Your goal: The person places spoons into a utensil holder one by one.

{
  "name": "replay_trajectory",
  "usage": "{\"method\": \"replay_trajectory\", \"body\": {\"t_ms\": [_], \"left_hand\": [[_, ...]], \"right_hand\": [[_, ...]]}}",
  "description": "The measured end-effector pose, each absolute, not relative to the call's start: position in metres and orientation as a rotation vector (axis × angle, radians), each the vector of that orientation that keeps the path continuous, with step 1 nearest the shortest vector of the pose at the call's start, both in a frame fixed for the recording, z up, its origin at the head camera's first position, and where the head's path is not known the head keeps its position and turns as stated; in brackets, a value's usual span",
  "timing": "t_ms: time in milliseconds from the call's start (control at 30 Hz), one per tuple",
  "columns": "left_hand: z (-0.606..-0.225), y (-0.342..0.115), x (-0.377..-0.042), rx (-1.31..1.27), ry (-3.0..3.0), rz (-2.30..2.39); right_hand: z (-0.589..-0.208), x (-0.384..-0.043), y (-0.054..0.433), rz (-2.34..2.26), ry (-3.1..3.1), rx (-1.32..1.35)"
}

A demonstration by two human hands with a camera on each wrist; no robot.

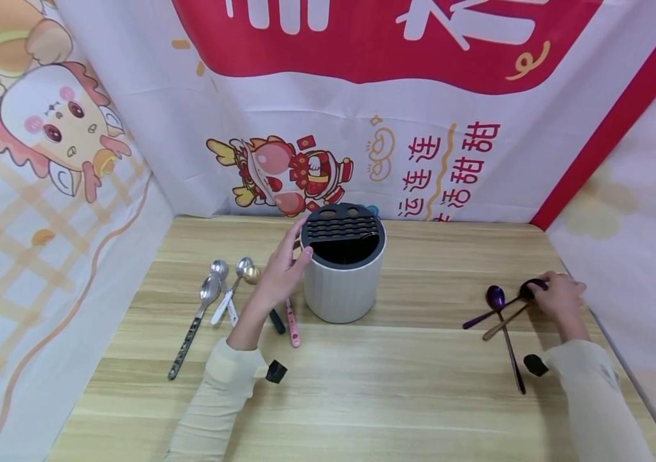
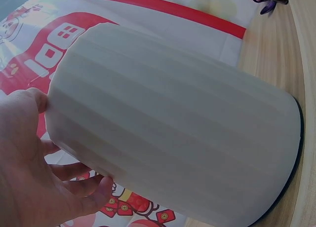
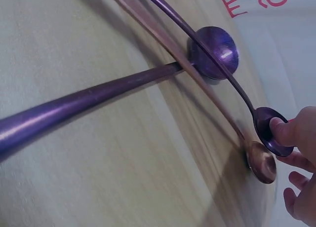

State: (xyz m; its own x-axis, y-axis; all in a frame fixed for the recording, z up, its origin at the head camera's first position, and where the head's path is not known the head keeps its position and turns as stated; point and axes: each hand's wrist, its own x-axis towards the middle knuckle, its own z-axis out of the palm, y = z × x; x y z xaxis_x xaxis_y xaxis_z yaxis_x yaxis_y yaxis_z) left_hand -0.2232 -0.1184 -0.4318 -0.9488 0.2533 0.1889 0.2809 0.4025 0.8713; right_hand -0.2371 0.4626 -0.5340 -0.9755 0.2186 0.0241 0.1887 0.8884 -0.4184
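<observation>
My left hand (image 1: 278, 276) grips the side of a pale ribbed utensil holder (image 1: 342, 292), thumb near the rim and fingers round its side, as the left wrist view also shows. The holder stands upright, with a black slotted lid (image 1: 342, 228) open at the front. On the right, my right hand (image 1: 561, 295) pinches a purple spoon (image 3: 264, 119) by its bowl, thumb inside it. That spoon's handle lies across a second purple spoon (image 3: 215, 52). A copper-coloured spoon (image 3: 261, 163) lies under the pinched one, its handle crossing the second spoon too.
Left of the holder lie several spoons: a long one with a dark patterned handle (image 1: 189, 343), a white-handled one (image 1: 223, 308), a gold-bowled one (image 1: 251, 274), and a pink handle (image 1: 293, 327). Printed cloth walls (image 1: 189, 154) border the wooden table (image 1: 397, 398).
</observation>
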Motion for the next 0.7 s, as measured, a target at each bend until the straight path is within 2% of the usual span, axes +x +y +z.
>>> {"method": "replay_trajectory", "body": {"t_ms": [333,700], "left_hand": [[-0.434,-0.119,-0.224,-0.503,-2.604,-1.629],[-0.434,-0.121,-0.225,-0.504,-2.607,-1.648]], "right_hand": [[-0.522,-0.225,0.457,0.708,-2.719,-0.17],[-0.506,-0.212,0.448,0.915,-2.599,-0.418]]}}
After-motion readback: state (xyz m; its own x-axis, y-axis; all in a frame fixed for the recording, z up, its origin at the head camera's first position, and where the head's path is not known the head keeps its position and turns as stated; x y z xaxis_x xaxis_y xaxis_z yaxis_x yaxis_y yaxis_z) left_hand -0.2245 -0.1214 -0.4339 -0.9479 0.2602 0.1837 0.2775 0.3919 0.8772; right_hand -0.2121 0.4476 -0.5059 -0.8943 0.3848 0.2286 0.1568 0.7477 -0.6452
